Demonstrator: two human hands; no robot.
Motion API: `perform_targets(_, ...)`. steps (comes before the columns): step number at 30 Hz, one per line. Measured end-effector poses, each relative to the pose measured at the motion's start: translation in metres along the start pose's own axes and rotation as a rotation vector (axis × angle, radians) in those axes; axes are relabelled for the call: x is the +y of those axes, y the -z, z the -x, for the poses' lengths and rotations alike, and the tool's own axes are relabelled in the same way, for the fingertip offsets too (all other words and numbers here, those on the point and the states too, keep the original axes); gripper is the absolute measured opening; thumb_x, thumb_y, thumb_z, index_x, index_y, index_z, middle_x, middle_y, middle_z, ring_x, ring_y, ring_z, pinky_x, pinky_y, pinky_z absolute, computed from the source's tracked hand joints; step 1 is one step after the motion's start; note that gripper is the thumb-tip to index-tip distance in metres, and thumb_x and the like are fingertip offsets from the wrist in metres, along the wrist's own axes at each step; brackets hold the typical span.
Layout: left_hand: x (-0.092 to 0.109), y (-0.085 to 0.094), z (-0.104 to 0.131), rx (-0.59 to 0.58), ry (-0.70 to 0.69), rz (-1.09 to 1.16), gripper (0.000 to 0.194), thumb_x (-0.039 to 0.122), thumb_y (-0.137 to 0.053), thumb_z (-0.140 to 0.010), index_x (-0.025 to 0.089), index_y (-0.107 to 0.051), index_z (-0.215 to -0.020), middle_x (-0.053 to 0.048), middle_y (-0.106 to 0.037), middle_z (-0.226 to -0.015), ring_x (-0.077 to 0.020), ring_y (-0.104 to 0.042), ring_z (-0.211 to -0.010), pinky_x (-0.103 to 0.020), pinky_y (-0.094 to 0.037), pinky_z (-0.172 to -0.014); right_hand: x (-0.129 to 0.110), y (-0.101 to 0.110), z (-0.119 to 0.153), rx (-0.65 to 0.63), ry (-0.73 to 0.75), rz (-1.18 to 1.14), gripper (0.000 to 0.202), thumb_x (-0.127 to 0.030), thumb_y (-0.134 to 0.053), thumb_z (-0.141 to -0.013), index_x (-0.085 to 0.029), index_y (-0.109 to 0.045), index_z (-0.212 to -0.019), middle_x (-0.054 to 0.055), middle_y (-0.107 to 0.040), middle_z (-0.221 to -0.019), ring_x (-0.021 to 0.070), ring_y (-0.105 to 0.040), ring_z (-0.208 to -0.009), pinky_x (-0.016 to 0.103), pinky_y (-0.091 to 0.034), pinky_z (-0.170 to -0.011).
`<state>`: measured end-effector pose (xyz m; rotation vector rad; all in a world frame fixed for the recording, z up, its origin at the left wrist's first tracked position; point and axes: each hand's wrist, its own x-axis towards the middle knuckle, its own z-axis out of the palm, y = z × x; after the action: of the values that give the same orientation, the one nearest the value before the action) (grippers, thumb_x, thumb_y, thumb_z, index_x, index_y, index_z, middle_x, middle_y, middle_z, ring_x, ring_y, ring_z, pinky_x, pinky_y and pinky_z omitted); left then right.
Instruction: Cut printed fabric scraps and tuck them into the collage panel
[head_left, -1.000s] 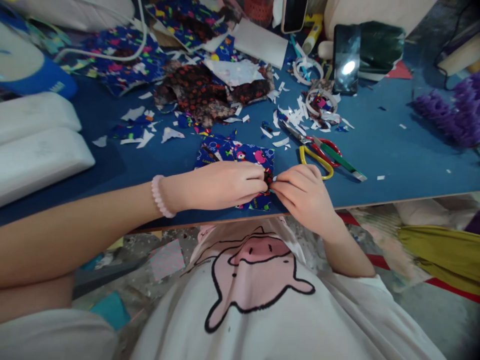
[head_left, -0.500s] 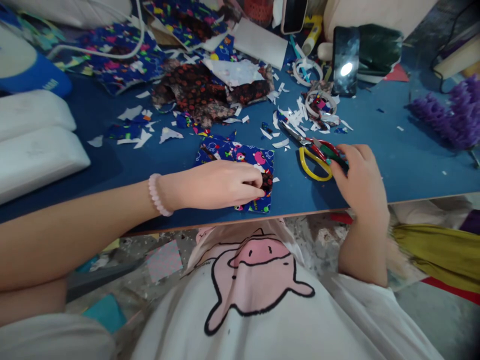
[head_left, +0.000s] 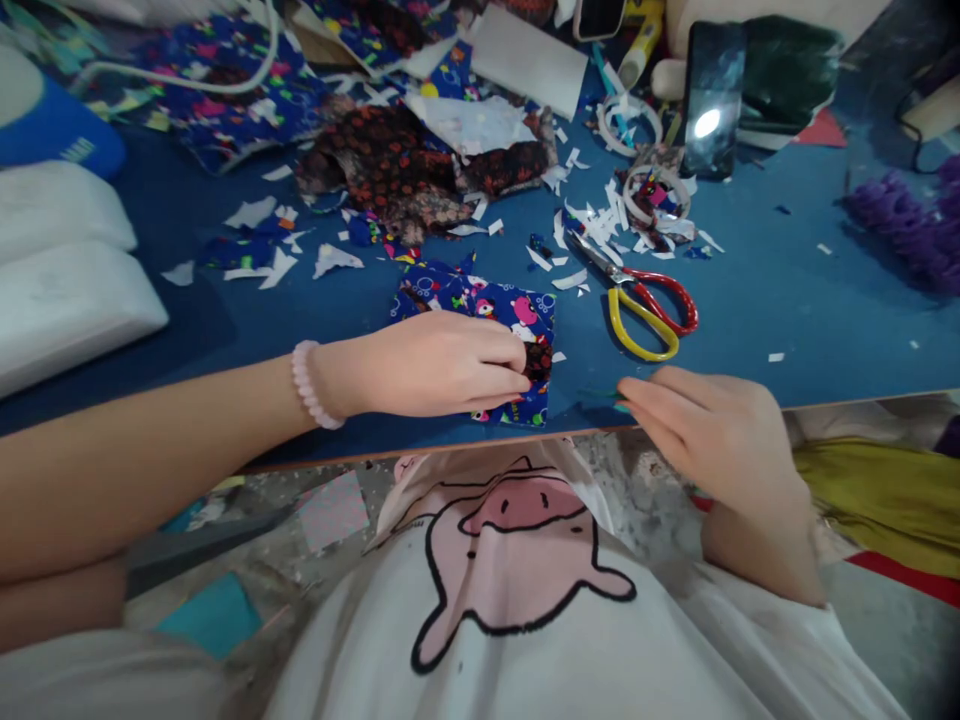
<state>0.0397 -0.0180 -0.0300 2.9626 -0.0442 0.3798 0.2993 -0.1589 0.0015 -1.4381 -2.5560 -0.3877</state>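
Observation:
My left hand [head_left: 442, 365] rests over a blue cartoon-print piece [head_left: 525, 310] near the table's front edge. Its fingers are bent and pressed together at a dark, red-spotted patch [head_left: 537, 362] on that piece; the fingertips' undersides are hidden. To the right, my right hand [head_left: 712, 420] pinches a thin green tool [head_left: 598, 393] whose tip points left toward the piece. The tool is blurred and mostly covered by the fingers, so its exact kind does not show. Scissors [head_left: 643, 300] with one red and one yellow handle lie just beyond my right hand.
Dark spotted fabric [head_left: 390, 170] and white scraps [head_left: 337, 260] litter the blue table. White tape rings [head_left: 630, 125], a dark phone [head_left: 714, 100] and a purple fuzzy bunch [head_left: 907, 230] lie at the back and right. White blocks [head_left: 67, 300] stand at the left.
My right hand has moved away from the scissors, toward the table's front edge, carrying the thin green tool. The scissors stay behind. My left hand keeps its place on the blue piece.

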Motion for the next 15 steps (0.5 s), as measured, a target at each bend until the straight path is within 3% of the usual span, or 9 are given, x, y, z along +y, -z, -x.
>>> perform_targets(5,0.001,0.001,-0.001,0.02,-0.005,-0.021,0.038,0.021,-0.039,-0.106,0.019,-0.076,-0.095,-0.005,-0.074,-0.092,-0.0139,-0.063,-0.079,-0.027,-0.042,-0.066,-0.001,0.001,-0.009,-0.09,0.07,0.083,0.02,-0.011,-0.054,-0.094,-0.018,-0.068,-0.083,-0.001,-0.057,-0.062,0.0146,-0.049,-0.051,0.029,-0.031,-0.05)
perform_targets(10,0.001,0.001,-0.002,-0.065,0.05,-0.001,0.034,0.022,-0.043,-0.105,0.021,-0.076,-0.099,-0.004,-0.075,-0.096,-0.0147,-0.065,-0.083,-0.027,-0.041,-0.067,0.004,0.004,-0.011,-0.144,0.111,0.105,0.022,-0.007,-0.051,-0.092,-0.017,-0.067,-0.084,0.001,-0.06,-0.067,0.0151,-0.049,-0.051,0.031,-0.03,-0.05)
perform_targets(15,0.001,0.001,-0.002,0.022,0.007,-0.012,0.032,0.019,-0.045,-0.104,0.019,-0.075,-0.095,-0.005,-0.074,-0.092,-0.0148,-0.064,-0.08,-0.026,-0.041,-0.065,0.006,0.009,-0.013,-0.177,0.161,0.13,0.022,-0.003,-0.05,-0.09,-0.018,-0.066,-0.084,-0.001,-0.053,-0.064,0.0157,-0.048,-0.051,0.031,-0.03,-0.051)
